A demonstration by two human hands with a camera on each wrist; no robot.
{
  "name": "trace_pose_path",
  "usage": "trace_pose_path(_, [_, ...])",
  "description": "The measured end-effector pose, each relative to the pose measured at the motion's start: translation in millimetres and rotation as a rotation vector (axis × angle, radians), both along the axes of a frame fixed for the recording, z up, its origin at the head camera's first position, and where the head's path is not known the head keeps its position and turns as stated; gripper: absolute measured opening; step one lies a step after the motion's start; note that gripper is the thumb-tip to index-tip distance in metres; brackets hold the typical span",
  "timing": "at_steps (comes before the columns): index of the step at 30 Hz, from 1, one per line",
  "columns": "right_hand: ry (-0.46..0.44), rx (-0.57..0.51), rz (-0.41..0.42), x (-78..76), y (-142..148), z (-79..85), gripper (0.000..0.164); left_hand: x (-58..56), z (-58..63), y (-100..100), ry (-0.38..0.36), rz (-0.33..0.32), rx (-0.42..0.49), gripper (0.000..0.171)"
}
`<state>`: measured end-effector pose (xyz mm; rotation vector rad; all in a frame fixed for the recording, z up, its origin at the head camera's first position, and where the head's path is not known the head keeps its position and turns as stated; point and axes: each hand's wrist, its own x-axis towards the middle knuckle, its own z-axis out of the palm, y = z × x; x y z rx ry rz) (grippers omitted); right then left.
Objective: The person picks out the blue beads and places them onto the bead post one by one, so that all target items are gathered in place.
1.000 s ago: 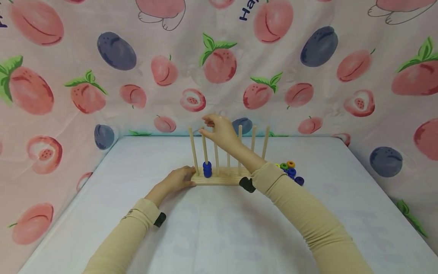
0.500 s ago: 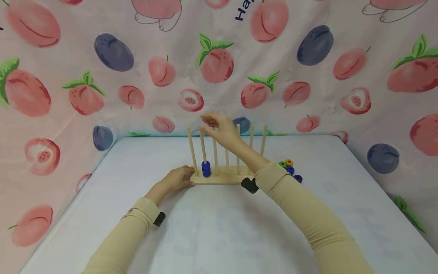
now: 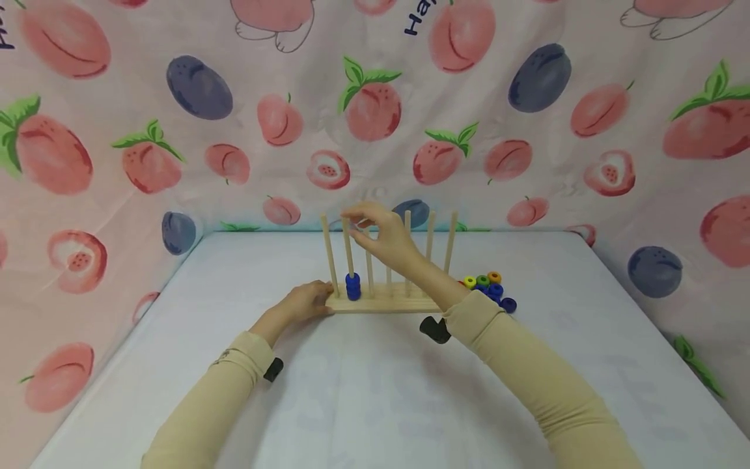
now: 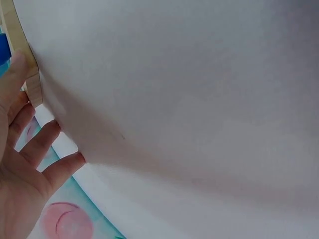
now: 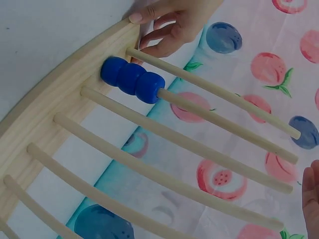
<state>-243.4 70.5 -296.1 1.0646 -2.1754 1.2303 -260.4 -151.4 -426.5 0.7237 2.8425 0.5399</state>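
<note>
A wooden bead rack with several upright pegs has a long base on the white table. Blue beads are stacked low on the second peg from the left; the right wrist view shows three of these beads. My left hand holds the base's left end, its thumb along the front and other fingers behind or resting on the cloth, as the left wrist view shows. Beside the top of the beaded peg, my right hand has loosely bent fingers, with no bead visible between them.
Right of the rack, partly behind my right forearm, lies a cluster of loose beads: yellow, green, orange and several blue or darker ones. A fruit-printed cloth rises behind the table.
My right hand has dropped slightly and shifted a little right near the second peg's top. The left hand stays on the base, and the blue stack looks the same.
</note>
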Motion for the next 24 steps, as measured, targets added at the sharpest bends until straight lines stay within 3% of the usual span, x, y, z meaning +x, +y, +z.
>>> trace_pose_path(9, [-0.045,0.034,0.024,8.7,21,-15.3,0.028,2.6,-7.6,4,0.018,-0.035,0.017,0.052])
trace_pose_path(24, [-0.134,0.089,0.077,13.5,69,-24.3,0.032,-2.1,2.2,1,0.02,-0.039,-0.014,0.052])
